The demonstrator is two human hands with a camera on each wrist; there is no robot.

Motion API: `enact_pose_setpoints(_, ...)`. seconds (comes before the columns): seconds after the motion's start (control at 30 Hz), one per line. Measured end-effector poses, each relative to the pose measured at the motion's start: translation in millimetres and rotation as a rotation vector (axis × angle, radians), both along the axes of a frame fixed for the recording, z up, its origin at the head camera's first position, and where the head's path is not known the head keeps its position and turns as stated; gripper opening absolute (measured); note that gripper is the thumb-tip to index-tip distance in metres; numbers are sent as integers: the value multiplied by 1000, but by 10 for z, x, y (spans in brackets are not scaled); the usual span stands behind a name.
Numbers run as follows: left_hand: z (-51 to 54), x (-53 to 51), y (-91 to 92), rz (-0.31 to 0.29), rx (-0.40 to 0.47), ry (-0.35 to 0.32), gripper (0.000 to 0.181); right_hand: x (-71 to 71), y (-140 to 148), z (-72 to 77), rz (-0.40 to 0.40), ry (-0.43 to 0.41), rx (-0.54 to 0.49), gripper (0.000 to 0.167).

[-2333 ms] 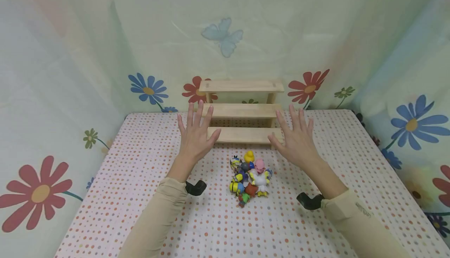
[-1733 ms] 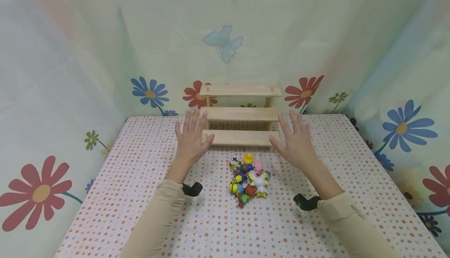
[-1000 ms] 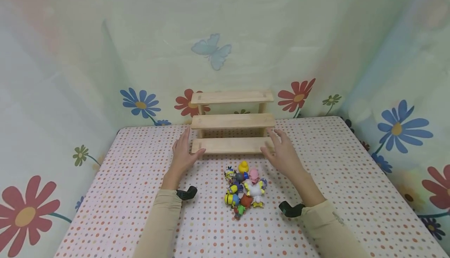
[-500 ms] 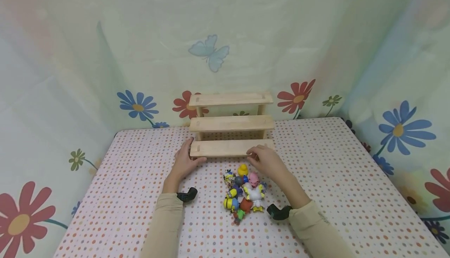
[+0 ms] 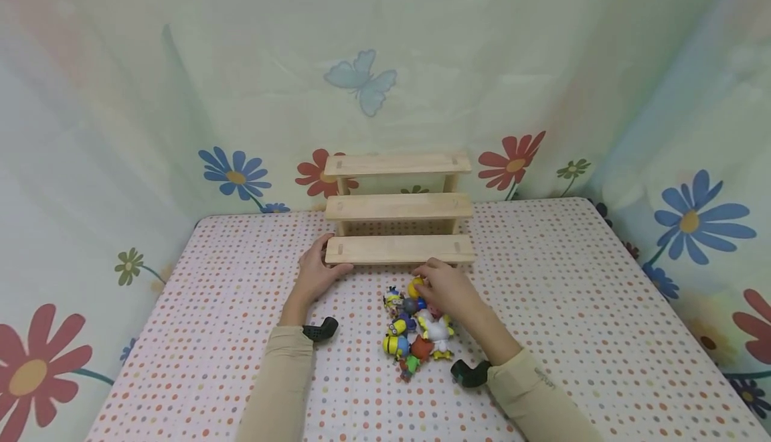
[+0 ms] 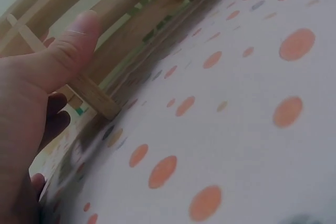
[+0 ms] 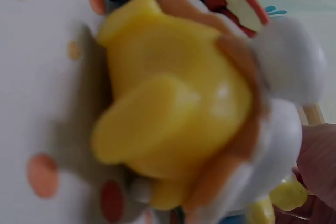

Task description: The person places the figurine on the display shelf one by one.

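Left hand (image 5: 313, 276) grips the lowest step's left end on the wooden rack (image 5: 399, 249), thumb in front. Right hand (image 5: 453, 292) low, fingers curved at yellow toy (image 5: 413, 286), pile's rack-side end; can't tell if gripped.

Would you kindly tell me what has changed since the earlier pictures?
The left hand has come down around the left end of the wooden shelf; the right hand has come down and inward to the yellow duck, its grip unclear. The shelf and the pile of toys look unmoved.
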State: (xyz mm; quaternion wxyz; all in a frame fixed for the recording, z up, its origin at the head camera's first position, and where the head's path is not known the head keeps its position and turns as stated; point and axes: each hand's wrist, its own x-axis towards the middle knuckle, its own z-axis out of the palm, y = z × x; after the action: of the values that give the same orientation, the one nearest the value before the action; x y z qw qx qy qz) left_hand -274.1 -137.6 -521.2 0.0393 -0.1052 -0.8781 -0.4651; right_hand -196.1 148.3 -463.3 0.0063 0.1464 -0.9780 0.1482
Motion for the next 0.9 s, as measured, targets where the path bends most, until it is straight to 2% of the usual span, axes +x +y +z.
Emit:
enact_pose_setpoints(0.2,-55,17,13,18,9,13,92,34,0,-82,2,23,36,24)
enact_pose_setpoints(0.33,-55,28,16,7,73,15,91,50,2,-103,5,51,40,22)
enact_pose_setpoints(0.47,-28,32,12,15,133,1,91,54,12,-91,-8,66,25,21)
enact_pose_setpoints(0.73,5,32,-8,9,142,-37,93,23,37,-34,-57,24,11,26)
enact_pose_setpoints(0.9,19,30,-24,6,165,-72,94,-10,56,36,-102,6,-80,25)
